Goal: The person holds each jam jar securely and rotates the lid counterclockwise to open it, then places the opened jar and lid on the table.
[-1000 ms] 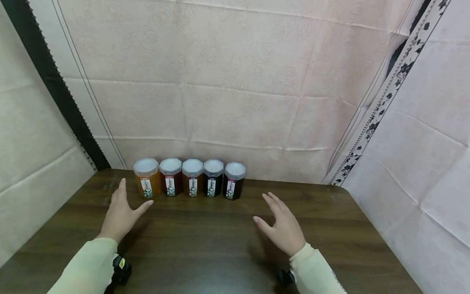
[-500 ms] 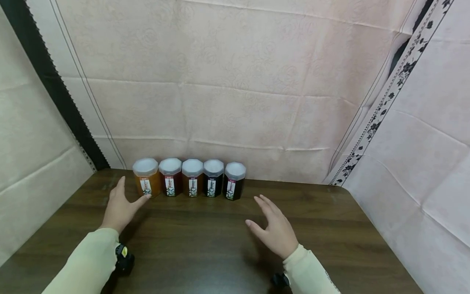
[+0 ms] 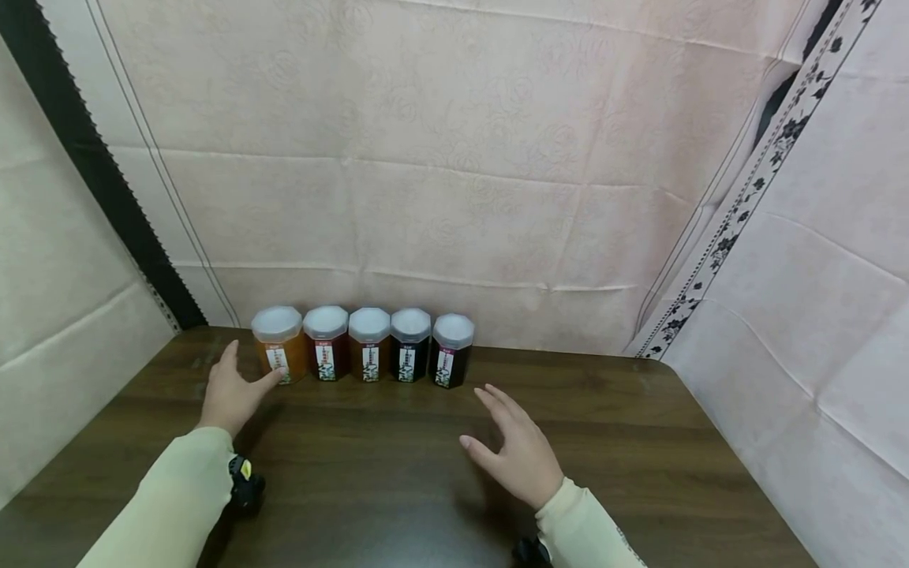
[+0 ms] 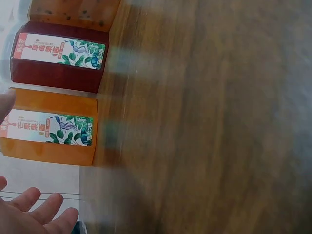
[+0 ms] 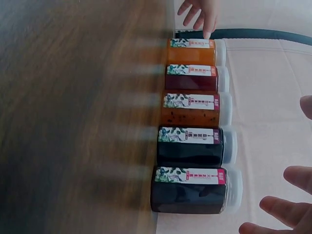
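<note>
Several jars of jam with frosted white lids stand upright in a row along the far edge of the table. At the left end is an orange jar [image 3: 289, 356], then a dark red jar [image 3: 339, 356], a brown-orange jar [image 3: 383, 359] with dark specks, and two nearly black jars, one [image 3: 410, 359] beside the end jar [image 3: 454, 364]. My left hand [image 3: 233, 394] reaches toward the orange jar, thumb and fingers spread to either side of it, thumb overlapping its label. My right hand [image 3: 517, 454] hovers right of and nearer than the end jar, fingers spread, holding nothing.
The dark wooden table [image 3: 383, 489] runs back to a pale cloth wall [image 3: 461, 197]. Cloth panels also close in the left and right sides. A dark strip [image 3: 99, 166] runs down the left corner. Black wrist devices sit at both cuffs.
My left hand has moved slightly forward, its thumb now over the orange jar's label. My right hand has shifted left, toward the jars. The jars stay in their row.
</note>
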The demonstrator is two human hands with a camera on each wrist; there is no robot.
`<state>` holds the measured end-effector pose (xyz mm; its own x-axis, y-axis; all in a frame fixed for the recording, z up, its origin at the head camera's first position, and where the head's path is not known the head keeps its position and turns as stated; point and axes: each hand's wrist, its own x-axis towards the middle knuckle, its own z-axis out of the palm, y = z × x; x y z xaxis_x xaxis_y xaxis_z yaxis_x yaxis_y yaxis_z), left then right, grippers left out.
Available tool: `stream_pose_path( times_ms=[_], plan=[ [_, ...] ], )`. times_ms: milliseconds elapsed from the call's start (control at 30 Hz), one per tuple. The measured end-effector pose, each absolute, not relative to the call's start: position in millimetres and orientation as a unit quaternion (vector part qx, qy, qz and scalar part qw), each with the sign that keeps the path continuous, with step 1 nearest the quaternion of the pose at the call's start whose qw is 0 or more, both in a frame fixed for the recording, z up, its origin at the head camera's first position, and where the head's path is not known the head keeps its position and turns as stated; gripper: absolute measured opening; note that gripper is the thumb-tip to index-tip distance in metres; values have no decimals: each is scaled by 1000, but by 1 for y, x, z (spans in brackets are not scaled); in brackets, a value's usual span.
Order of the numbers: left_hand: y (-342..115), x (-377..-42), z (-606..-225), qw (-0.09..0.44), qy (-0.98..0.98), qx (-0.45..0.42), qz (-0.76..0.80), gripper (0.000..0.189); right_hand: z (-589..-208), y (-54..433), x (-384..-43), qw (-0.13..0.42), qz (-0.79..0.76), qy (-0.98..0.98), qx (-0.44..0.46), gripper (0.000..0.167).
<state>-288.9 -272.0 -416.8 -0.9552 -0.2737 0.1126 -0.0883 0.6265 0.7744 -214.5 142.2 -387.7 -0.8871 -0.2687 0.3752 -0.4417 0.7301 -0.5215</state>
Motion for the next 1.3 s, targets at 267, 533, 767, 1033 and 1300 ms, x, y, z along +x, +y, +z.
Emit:
stream_pose_path(
  times_ms=[267, 533, 767, 1033, 1300],
  plan=[
    [-267, -301, -417, 103, -884, 107, -444, 108, -392, 138, -214, 138, 318, -914, 210, 64],
    [-264, -315, -419, 111, -863, 116, -478, 103, -390, 133, -212, 135, 319, -911, 224, 66],
    [-260, -323, -420, 101, -855, 137, -490, 102, -389, 131, -211, 130, 317, -911, 228, 66],
    [-258, -330, -420, 94, -836, 146, -520, 103, -386, 127, -208, 106, 319, -913, 232, 66],
    [-259, -337, -427, 89, -832, 164, -522, 102, -387, 123, -207, 99, 322, -911, 238, 65]
  ],
)
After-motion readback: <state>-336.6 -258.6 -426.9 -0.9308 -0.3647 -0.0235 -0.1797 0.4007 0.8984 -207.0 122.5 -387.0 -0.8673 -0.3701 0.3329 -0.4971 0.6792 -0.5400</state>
